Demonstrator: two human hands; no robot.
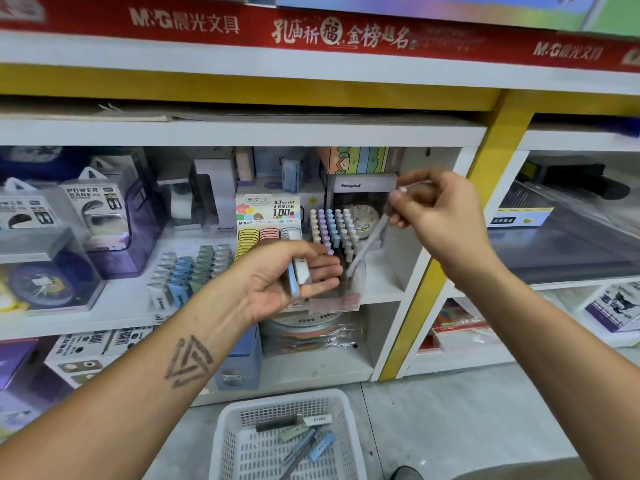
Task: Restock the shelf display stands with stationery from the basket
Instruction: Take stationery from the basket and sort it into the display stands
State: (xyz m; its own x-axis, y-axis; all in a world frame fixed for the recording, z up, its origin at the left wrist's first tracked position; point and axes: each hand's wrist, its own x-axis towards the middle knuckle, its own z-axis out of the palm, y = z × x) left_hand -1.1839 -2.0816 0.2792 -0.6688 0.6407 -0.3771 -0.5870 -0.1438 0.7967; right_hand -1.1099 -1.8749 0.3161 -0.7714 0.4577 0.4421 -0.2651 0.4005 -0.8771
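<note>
My left hand (287, 275) is palm up in front of the shelf, its fingers curled loosely round a few small lead cases (298, 271), one blue and one grey-white. My right hand (429, 213) pinches a pale lilac pen (367, 242) by its top, the tip slanting down toward a clear pen display stand (332, 233) filled with pastel pens. Left of that stand is a lead refill display (266, 220) with yellow, pink and white cases. On the floor below sits the white mesh basket (235, 441) with several pens and cases in it.
A tiered stand of blue, green and grey erasers or cases (190, 271) is on the same shelf to the left. Power bank boxes (93, 206) and a clock box (45, 282) fill the far left. A yellow shelf post (446, 237) divides the units.
</note>
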